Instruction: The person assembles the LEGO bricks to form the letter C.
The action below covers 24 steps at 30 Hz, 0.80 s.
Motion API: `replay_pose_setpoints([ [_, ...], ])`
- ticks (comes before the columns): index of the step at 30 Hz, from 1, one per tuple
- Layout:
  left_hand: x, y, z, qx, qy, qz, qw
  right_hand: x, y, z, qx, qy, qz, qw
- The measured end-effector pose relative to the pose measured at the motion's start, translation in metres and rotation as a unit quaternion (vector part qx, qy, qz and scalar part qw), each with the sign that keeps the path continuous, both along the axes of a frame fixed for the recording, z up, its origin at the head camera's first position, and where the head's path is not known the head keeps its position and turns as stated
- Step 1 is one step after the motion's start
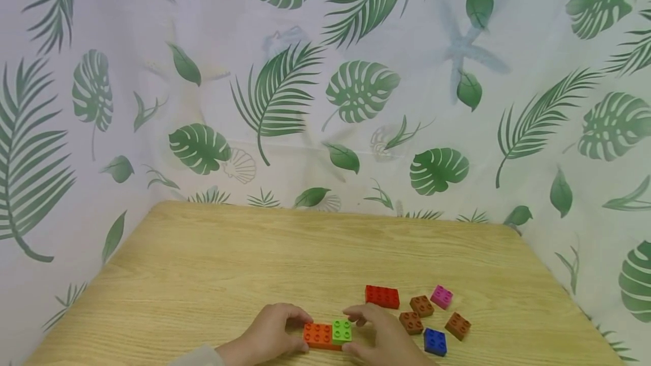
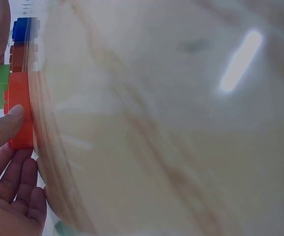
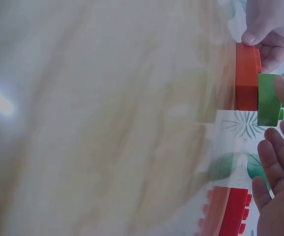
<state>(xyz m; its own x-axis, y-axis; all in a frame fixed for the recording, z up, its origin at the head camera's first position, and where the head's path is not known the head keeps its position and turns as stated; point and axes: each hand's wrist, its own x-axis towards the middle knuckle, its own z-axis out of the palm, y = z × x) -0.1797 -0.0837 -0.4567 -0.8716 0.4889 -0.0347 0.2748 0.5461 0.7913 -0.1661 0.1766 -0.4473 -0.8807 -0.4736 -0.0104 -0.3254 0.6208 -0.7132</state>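
While both hands are working on a glossy wood-grain table (image 1: 229, 253), a leaf-printed sheet (image 1: 361, 92) is hanging behind and at both sides.
Left hand (image 1: 272, 329) is curling thumb and fingers round the orange brick (image 1: 317, 338); right hand (image 1: 385, 336) is touching the green brick (image 1: 342, 332) with its thumb, can't tell if fingers are pinching. Green is sitting on orange's right end; loose bricks (image 1: 411, 323) are lying rightward. Tabletop is reflecting a bright streak (image 2: 240, 61).
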Motion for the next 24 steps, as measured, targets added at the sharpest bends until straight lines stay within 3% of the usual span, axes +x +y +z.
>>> replay_pose_setpoints([
  [12, -0.001, 0.0, -0.001, 0.008, -0.005, -0.005, 0.9999, 0.014, 0.022, 0.002, -0.003, 0.099, -0.047, 0.994],
  [16, -0.001, 0.0, 0.0, 0.005, 0.002, -0.006, 1.0, 0.017, 0.032, 0.0, 0.003, 0.112, -0.075, 0.9909],
  [24, 0.0, 0.0, 0.001, 0.009, 0.004, -0.005, 0.9999, 0.024, 0.059, -0.006, 0.006, 0.18, -0.129, 0.9752],
])
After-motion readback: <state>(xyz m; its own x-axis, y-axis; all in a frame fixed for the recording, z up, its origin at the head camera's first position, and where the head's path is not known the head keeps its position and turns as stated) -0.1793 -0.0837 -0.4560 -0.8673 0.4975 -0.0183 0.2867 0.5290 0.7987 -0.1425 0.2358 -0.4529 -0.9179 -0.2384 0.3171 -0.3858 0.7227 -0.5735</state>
